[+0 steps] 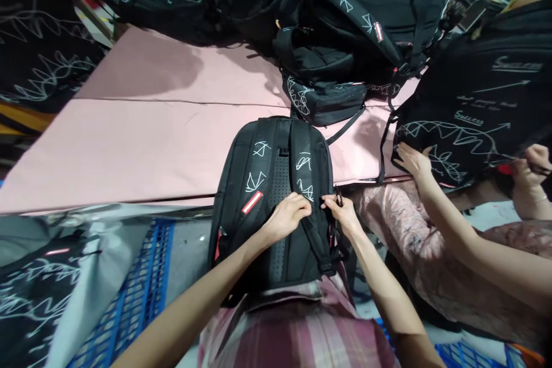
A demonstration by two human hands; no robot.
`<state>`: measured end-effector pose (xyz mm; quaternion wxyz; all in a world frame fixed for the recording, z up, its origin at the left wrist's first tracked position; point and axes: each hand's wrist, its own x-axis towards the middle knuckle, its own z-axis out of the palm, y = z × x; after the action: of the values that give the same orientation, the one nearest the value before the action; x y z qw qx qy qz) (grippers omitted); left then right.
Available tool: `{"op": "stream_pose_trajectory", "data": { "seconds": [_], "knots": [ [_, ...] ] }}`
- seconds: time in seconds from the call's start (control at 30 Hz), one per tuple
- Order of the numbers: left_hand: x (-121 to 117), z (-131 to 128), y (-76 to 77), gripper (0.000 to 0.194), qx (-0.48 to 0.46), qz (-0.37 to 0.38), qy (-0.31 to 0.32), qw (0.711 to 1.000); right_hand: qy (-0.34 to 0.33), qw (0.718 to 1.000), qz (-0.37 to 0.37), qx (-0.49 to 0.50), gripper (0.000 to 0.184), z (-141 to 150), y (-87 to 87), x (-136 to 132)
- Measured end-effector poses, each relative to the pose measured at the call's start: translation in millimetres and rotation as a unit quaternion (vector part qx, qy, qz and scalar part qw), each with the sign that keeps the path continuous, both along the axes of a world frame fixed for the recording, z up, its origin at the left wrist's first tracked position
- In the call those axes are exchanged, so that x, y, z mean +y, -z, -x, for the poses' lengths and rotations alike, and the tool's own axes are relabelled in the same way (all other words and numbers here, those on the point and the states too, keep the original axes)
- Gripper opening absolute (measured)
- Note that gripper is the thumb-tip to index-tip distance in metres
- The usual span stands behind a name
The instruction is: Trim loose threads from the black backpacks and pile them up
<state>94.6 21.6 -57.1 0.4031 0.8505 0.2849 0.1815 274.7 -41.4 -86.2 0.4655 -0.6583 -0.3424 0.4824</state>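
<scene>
A black backpack (280,267) lies in front of me with its back panel up, its top on the pink table and its bottom at my lap. White scribbled drawings and a red label mark its shoulder straps. My left hand (287,215) is closed on the right-hand shoulder strap (302,161), below the white drawing. At the backpack's right edge, my right hand (340,210) is closed around small dark thread snips (338,198), mostly hidden by the fingers. Its fingertips are pinched together beside the strap.
Several black bags (319,63) are piled at the back of the pink table (129,149). On the right, a co-worker's hands (414,161) handle another black backpack (474,98). Blue plastic crates (125,299) stand below, left, near a scribbled black bag (34,293).
</scene>
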Motion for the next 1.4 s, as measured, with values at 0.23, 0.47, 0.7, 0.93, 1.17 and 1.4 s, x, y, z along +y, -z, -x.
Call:
{"op": "stream_pose_trajectory", "data": {
  "seconds": [0.23,0.47,0.7,0.93,1.17,1.4],
  "knots": [
    [-6.7,-2.6,1.2,0.02,0.007,0.075,-0.056,0.996,-0.126,0.882,-0.113,-0.44,0.024,-19.1,-25.4,-34.9],
    [-8.7,-6.2,-3.8,0.019,0.008,0.08,-0.062,0.995,-0.2,0.783,-0.228,-0.542,0.015,-12.5,-19.0,-28.8],
    [-7.9,11.1,-9.2,0.031,0.059,0.116,0.113,0.985,-0.115,0.877,-0.152,-0.441,0.015,-23.0,-12.6,-34.0],
    [3.9,-18.6,-7.3,0.021,0.092,-0.195,-0.07,0.974,0.028,0.981,-0.1,-0.166,0.023,-27.2,2.7,-26.4],
    [25.3,-37.2,11.2,0.021,0.085,-0.151,-0.1,0.98,0.041,0.989,-0.101,-0.103,0.022,-28.8,4.4,-28.2],
    [26.4,-23.6,0.4,0.024,0.087,-0.093,-0.119,0.985,0.04,0.991,-0.096,-0.083,0.023,-24.6,11.7,-21.5]
  ]
}}
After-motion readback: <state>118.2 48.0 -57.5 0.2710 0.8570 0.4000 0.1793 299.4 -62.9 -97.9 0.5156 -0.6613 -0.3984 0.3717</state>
